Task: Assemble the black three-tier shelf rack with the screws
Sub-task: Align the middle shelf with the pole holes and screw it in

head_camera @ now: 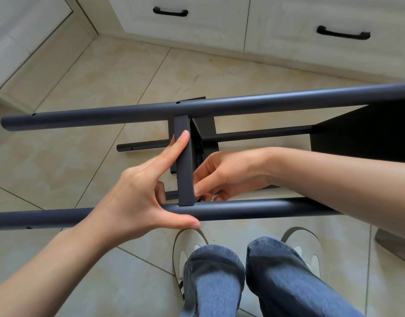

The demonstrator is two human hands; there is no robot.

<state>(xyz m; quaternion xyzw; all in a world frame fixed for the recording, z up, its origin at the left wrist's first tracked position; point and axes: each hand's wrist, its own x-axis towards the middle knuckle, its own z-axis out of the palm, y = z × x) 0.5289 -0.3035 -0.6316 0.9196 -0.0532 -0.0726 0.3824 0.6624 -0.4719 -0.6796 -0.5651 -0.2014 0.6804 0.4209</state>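
The black shelf rack lies on its side on the floor. Its near tube leg [254, 210] and far tube leg [219, 106] run left to right, and a shelf panel [185, 161] stands edge-on between them. My left hand [149, 191] holds the near leg with the thumb under it, while the index finger lies straight along the panel's edge. My right hand [224, 175] reaches behind the panel at its joint with the near leg, fingertips pinching something small and dark that I cannot make out. A second shelf [357, 133] is at the right.
White cabinets with black handles [170, 12] [343, 34] line the far wall. The floor is beige tile. My legs in jeans and pale shoes [190, 245] stand right below the near leg. A grey object [393, 243] sits at the right edge.
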